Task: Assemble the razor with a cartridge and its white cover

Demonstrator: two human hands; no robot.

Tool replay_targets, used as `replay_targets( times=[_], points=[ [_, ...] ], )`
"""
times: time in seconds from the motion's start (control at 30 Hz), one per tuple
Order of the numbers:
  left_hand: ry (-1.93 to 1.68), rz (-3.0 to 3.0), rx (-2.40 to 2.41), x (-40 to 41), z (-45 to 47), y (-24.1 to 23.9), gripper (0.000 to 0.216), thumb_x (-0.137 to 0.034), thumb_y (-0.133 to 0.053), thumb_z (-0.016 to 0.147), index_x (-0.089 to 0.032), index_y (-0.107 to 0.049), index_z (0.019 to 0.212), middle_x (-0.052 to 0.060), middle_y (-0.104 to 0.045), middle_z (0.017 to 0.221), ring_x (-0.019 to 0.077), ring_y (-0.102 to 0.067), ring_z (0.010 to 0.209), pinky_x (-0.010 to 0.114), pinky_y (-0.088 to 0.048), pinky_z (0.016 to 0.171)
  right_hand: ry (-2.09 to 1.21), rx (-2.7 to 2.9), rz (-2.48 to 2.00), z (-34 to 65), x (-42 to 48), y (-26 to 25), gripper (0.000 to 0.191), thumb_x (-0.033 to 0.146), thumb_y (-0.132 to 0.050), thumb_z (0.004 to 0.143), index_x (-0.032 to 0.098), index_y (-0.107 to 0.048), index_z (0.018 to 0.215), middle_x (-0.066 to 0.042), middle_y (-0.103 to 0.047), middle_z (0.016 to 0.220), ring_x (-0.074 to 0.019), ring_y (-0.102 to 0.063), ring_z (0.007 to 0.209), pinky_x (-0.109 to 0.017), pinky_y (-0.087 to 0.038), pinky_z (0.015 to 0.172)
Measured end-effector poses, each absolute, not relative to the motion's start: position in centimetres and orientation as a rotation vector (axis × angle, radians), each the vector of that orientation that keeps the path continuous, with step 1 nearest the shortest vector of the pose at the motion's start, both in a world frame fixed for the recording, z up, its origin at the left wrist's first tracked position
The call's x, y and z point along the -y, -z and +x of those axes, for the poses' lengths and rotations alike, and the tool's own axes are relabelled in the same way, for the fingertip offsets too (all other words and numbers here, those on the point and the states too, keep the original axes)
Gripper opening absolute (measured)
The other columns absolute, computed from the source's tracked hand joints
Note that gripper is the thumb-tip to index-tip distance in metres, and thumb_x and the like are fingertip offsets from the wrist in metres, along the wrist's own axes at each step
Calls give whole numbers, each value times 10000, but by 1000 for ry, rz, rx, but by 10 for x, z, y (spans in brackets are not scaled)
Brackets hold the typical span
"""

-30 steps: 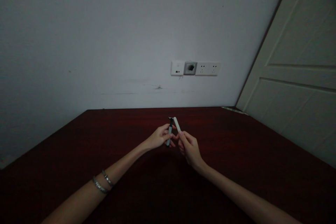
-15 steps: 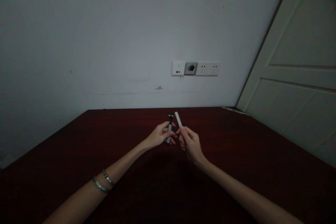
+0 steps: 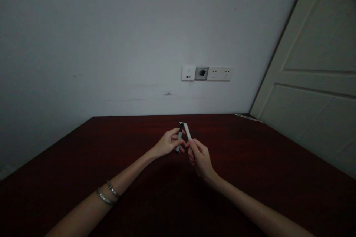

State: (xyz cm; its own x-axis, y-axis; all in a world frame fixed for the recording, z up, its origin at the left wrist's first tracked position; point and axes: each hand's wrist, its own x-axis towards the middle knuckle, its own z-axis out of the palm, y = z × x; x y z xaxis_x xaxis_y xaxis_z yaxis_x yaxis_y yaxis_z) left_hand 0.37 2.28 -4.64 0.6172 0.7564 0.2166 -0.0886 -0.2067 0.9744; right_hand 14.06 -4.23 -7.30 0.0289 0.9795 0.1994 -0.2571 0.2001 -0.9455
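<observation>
My left hand (image 3: 168, 143) is closed around the grey handle of a razor (image 3: 180, 137), which stands nearly upright with its black neck and small T-shaped head at the top. Between thumb and fingers my right hand (image 3: 200, 155) grips a slim white stick (image 3: 187, 132); its kind is not clear. The stick leans left, and its upper end is at the right side of the razor's head. Whether the two touch, I cannot tell. The lower part of the stick is hidden in my right hand.
Both hands are above a dark red wooden table (image 3: 133, 129). Behind it rises a pale wall (image 3: 125, 44) with a row of sockets and switches (image 3: 218, 74). A panelled door (image 3: 314, 107) borders the right side. A thin strip (image 3: 247, 117) lies near the table's back right corner.
My right hand has moved slightly down and left, bringing the white stick's top closer to the razor's head. My left hand and the razor have barely moved.
</observation>
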Motion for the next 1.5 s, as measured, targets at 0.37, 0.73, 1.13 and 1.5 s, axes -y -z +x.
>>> replay_targets(
  times=[0.37, 0.73, 1.13, 1.5],
  points=[
    [-1078, 1899, -993, -28, 2, 51, 302, -208, -625, 702, -157, -530, 984, -29, -578, 602, 117, -575, 499, 197, -418, 468, -1148, 1109, -842, 147, 35, 61, 312, 489, -528, 782, 177, -535, 787, 77, -335, 521, -40, -259, 406, -145, -182, 339],
    [-1208, 1775, -918, -10, 11, 36, 284, -206, -599, 713, -154, -514, 979, -3, -627, 664, 116, -599, 537, 203, -455, 522, -1176, 1159, -815, 137, 41, 72, 300, 480, -495, 810, 181, -513, 792, 75, -312, 527, -46, -243, 418, -157, -169, 354],
    [-1199, 1750, -889, -4, 16, 37, 278, -164, -588, 717, -148, -509, 983, 6, -637, 707, 130, -631, 620, 207, -485, 575, -1193, 1149, -765, 136, 43, 64, 299, 480, -502, 805, 182, -506, 791, 81, -298, 520, -42, -220, 408, -159, -147, 348],
    [-1193, 1627, -866, -8, 10, 22, 231, -152, -572, 717, -137, -496, 934, 4, -622, 674, 119, -616, 513, 204, -484, 489, -1175, 1273, -784, 140, 45, 61, 283, 468, -470, 824, 191, -527, 828, 77, -335, 511, -49, -251, 391, -171, -185, 343]
  ],
)
